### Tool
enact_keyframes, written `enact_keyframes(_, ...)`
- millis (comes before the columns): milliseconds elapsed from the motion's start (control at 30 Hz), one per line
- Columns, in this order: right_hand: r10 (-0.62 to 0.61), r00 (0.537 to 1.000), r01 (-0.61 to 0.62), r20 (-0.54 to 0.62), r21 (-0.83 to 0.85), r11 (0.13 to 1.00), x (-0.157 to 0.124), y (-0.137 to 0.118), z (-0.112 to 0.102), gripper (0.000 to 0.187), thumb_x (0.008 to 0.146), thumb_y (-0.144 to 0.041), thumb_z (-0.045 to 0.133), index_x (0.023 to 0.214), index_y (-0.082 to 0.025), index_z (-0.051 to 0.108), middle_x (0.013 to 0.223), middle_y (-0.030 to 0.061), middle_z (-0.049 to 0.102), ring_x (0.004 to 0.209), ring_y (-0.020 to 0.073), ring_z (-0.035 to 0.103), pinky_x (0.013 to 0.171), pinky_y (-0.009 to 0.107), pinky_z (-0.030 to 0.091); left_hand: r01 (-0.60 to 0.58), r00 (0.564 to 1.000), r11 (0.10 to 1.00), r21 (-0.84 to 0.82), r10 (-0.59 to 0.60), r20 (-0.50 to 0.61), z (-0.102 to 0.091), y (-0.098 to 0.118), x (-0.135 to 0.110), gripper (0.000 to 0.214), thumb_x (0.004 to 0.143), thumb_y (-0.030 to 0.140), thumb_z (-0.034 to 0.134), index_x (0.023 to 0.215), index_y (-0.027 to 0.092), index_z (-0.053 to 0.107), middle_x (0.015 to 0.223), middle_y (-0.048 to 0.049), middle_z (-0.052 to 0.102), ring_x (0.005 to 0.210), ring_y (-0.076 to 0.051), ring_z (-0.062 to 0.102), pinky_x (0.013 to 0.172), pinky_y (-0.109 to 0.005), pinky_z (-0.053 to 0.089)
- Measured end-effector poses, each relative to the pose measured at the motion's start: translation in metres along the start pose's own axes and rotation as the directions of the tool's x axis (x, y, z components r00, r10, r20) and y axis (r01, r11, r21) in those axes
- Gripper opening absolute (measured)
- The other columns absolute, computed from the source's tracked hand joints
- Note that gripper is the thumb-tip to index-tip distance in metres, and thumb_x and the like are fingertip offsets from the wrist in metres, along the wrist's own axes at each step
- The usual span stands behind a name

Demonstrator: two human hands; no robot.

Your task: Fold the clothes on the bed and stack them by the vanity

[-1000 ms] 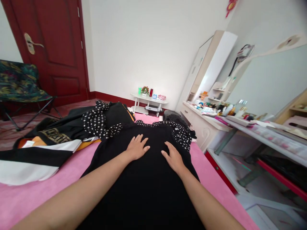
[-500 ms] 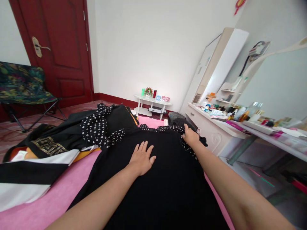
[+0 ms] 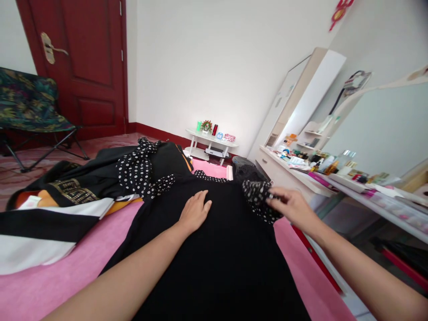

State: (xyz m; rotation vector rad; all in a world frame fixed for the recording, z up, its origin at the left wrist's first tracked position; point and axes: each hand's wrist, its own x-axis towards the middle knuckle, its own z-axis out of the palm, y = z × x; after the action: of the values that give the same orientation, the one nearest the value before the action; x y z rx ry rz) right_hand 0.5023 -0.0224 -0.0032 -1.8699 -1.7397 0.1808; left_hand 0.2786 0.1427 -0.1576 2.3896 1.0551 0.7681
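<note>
A black garment (image 3: 217,258) with polka-dot trim lies spread on the pink bed cover (image 3: 60,276). My left hand (image 3: 194,211) rests flat on its upper middle, fingers stretched out. My right hand (image 3: 291,206) is at the garment's right edge, fingers pinched on the black-and-white polka-dot sleeve (image 3: 259,200), which is lifted slightly off the bed.
A pile of clothes (image 3: 83,191), black, dotted, striped and orange, lies to the left on the bed. A cluttered dressing table (image 3: 334,178) with a mirror stands at the right. A small white table (image 3: 212,140), a red door (image 3: 80,67) and a folding chair (image 3: 30,107) stand beyond.
My right hand left the middle of the garment, reached to the dotted sleeve at the far right, took hold of it and drew it back toward me. My left hand stayed flat.
</note>
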Motion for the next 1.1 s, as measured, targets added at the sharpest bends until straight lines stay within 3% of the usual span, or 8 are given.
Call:
enact_keyframes(67,0.011,0.816,-0.071,0.579,0.082,0.994,-0.029,-0.024,0.011,0.031,0.075,-0.044,0.062,0.082,-0.015,0.069,0.069,0.0016,0.062,0.059,0.0135,0.057,0.054,0.022,0.043,0.027,0.998,0.998,-0.065,-0.031,-0.063,-0.001,-0.002,0.002,0.049,0.095,0.04,0.028,0.136,0.015,0.04,0.137,-0.0103,0.046,0.126,-0.02,0.043,0.107,-0.034,0.032)
enact_keyframes(133,0.039,0.631,-0.18,0.775,0.097,0.979,-0.036,-0.03,0.023,0.035,0.076,-0.045,0.061,0.092,-0.014,0.069,0.069,0.0014,0.062,0.053,0.0119,0.057,0.049,0.021,0.042,0.024,0.995,0.997,-0.078,-0.031,-0.09,0.0,-0.003,0.003,0.047,0.094,0.038,0.031,0.133,0.015,0.044,0.134,-0.0101,0.049,0.122,-0.021,0.046,0.105,-0.033,0.033)
enact_keyframes(200,0.057,0.766,-0.16,0.641,0.105,0.981,-0.02,-0.016,0.034,0.034,0.079,-0.043,0.058,0.094,-0.014,0.069,0.071,0.0022,0.065,0.055,0.0121,0.058,0.051,0.021,0.043,0.012,0.995,0.997,-0.073,-0.019,-0.097,0.0,-0.003,0.003,0.045,0.093,0.037,0.033,0.131,0.015,0.045,0.131,-0.0098,0.051,0.121,-0.021,0.047,0.105,-0.034,0.034)
enact_keyframes(300,0.064,0.987,-0.062,0.149,-0.018,0.998,0.03,0.028,0.05,0.021,0.078,-0.032,0.058,0.083,-0.015,0.069,0.078,0.0041,0.069,0.07,0.0153,0.061,0.067,0.025,0.046,0.0,0.995,0.998,-0.061,-0.007,-0.099,0.0,-0.003,0.001,0.044,0.093,0.036,0.036,0.13,0.016,0.046,0.13,-0.0093,0.052,0.12,-0.021,0.048,0.103,-0.033,0.035)
enact_keyframes(500,0.21,0.973,-0.224,-0.097,-0.168,0.96,0.101,0.077,0.102,0.018,0.079,-0.022,0.053,0.083,-0.016,0.07,0.082,0.0038,0.072,0.077,0.017,0.065,0.071,0.024,0.047,-0.021,0.995,1.0,-0.014,0.02,-0.093,0.0,-0.003,0.001,0.041,0.091,0.035,0.039,0.127,0.018,0.048,0.128,-0.0082,0.053,0.118,-0.022,0.048,0.102,-0.035,0.036)
enact_keyframes(800,0.028,0.975,-0.136,-0.221,-0.494,0.859,0.099,0.084,0.136,0.039,0.081,-0.006,0.044,0.11,-0.022,0.064,0.126,0.0088,0.057,0.121,0.0235,0.045,0.099,0.039,0.035,-0.011,0.997,1.0,0.001,0.011,-0.079,-0.001,-0.002,0.001,0.04,0.091,0.035,0.041,0.127,0.02,0.048,0.127,-0.0069,0.055,0.117,-0.023,0.048,0.101,-0.038,0.035)
enact_keyframes(967,0.115,0.993,-0.102,-0.019,-0.621,0.777,0.099,0.111,0.131,0.056,0.089,-0.032,0.048,0.142,-0.03,0.031,0.15,0.0078,0.031,0.135,0.0274,0.029,0.103,0.053,0.03,-0.006,0.998,1.0,0.017,0.007,-0.063,-0.002,0.0,0.001,0.04,0.089,0.036,0.044,0.126,0.02,0.048,0.128,-0.0068,0.054,0.118,-0.023,0.048,0.101,-0.037,0.035)
enact_keyframes(1100,0.064,0.994,0.015,0.089,-0.695,0.719,0.101,0.118,0.128,0.043,0.095,-0.037,0.036,0.139,-0.039,0.035,0.154,0.0045,0.019,0.139,0.0286,0.02,0.102,0.056,0.029,-0.011,0.999,0.999,0.036,0.013,-0.049,-0.001,0.002,0.0,0.04,0.089,0.036,0.046,0.125,0.021,0.049,0.128,-0.0068,0.054,0.119,-0.024,0.047,0.102,-0.038,0.034)
